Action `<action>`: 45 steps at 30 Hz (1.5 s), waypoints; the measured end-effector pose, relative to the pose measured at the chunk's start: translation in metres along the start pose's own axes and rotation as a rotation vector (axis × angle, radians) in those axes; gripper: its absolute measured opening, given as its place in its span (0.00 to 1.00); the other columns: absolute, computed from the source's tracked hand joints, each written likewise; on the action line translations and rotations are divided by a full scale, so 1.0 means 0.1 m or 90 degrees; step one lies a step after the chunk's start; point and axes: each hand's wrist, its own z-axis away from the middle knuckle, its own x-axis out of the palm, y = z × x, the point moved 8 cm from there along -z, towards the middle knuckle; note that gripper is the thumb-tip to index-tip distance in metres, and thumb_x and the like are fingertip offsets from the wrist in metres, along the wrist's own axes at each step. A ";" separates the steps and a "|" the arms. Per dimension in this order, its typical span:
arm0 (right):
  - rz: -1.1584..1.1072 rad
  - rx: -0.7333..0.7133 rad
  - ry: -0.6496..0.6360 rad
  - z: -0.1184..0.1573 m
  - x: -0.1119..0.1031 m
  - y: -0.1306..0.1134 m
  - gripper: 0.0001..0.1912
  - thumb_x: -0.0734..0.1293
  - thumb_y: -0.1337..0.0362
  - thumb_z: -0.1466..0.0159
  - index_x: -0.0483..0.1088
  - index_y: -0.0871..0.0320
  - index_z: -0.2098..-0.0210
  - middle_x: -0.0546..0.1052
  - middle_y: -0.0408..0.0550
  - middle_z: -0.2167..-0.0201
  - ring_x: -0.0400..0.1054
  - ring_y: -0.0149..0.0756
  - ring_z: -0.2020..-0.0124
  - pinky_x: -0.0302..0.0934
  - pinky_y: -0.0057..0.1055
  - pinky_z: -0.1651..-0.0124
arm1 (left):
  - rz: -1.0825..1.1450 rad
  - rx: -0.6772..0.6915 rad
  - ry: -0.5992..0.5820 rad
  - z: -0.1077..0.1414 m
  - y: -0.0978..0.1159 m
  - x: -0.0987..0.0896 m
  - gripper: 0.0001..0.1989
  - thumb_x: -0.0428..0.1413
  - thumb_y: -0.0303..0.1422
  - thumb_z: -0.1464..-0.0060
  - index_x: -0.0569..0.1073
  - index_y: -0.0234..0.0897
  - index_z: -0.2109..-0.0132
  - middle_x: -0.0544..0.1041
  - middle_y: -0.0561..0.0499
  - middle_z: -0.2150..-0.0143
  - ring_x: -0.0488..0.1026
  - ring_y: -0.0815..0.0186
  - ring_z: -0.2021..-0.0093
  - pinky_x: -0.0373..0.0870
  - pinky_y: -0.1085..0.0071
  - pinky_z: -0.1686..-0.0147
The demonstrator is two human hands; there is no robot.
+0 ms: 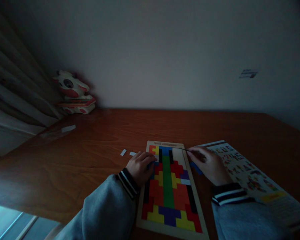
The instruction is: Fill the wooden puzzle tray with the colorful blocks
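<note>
A wooden block-puzzle board [162, 227] lies in front of me, filled mostly with coloured pieces. A long green strip [167, 181] runs down its middle. At the upper right of the board a bare pale patch [178, 156] shows. My right hand [208, 163] pinches a thin dark stick [183, 149] whose far end reaches over that patch; its exact kind is unclear. My left hand [142, 166] rests over the board's left side, fingers bent, thumb apart from the forefinger, and covers some pieces. Beside the board, under my right hand, lies a blue piece [196, 168], partly hidden.
Two small white pieces [123, 152] lie left of the board. A printed pattern sheet [250, 176] lies at the right, partly under my right arm. A cow-shaped figure [75, 91] stands at the back left near a curtain [17, 86]. A white strip [68, 128] lies on the brown table [95, 153].
</note>
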 end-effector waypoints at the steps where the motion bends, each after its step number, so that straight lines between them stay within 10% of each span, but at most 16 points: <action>1: 0.009 -0.033 -0.002 -0.02 0.01 -0.05 0.12 0.64 0.57 0.35 0.75 0.54 0.59 0.80 0.49 0.60 0.76 0.40 0.60 0.71 0.39 0.55 | 0.006 -0.001 0.000 0.00 0.00 0.00 0.11 0.52 0.28 0.41 0.77 0.38 0.55 0.79 0.45 0.56 0.76 0.60 0.57 0.76 0.61 0.55; 9: 0.099 -0.212 -0.091 -0.12 0.23 -0.33 0.10 0.61 0.67 0.33 0.75 0.52 0.60 0.76 0.48 0.59 0.73 0.38 0.57 0.69 0.37 0.53 | 0.021 -0.008 0.010 -0.02 0.01 -0.02 0.09 0.53 0.27 0.42 0.77 0.38 0.58 0.79 0.46 0.57 0.76 0.60 0.58 0.75 0.60 0.56; 27: 0.231 -0.291 -0.145 0.07 0.41 -0.43 0.23 0.60 0.76 0.39 0.76 0.57 0.49 0.76 0.52 0.49 0.68 0.44 0.50 0.67 0.46 0.46 | -0.051 0.024 -0.004 0.01 0.06 0.04 0.10 0.52 0.27 0.41 0.77 0.38 0.57 0.79 0.46 0.56 0.75 0.59 0.58 0.75 0.59 0.57; 35: 0.129 -0.215 -0.124 0.05 0.38 -0.34 0.24 0.58 0.74 0.36 0.73 0.52 0.46 0.75 0.49 0.48 0.68 0.41 0.47 0.65 0.45 0.44 | -0.051 0.027 -0.004 0.01 0.08 0.05 0.10 0.52 0.26 0.41 0.77 0.38 0.57 0.79 0.46 0.56 0.75 0.59 0.58 0.75 0.59 0.56; 40: 0.079 -0.077 0.009 0.00 0.00 -0.07 0.15 0.59 0.60 0.32 0.75 0.54 0.52 0.78 0.51 0.54 0.71 0.43 0.51 0.66 0.43 0.47 | -0.049 0.034 -0.015 0.02 0.07 0.05 0.10 0.51 0.27 0.41 0.77 0.38 0.56 0.79 0.46 0.56 0.75 0.59 0.58 0.75 0.58 0.57; 45: 0.038 0.070 -0.069 0.13 -0.12 0.26 0.16 0.63 0.52 0.37 0.76 0.53 0.58 0.80 0.51 0.58 0.75 0.44 0.57 0.69 0.41 0.54 | -0.043 0.023 0.000 0.03 0.04 0.06 0.11 0.50 0.28 0.38 0.76 0.39 0.55 0.79 0.47 0.55 0.74 0.59 0.58 0.74 0.59 0.56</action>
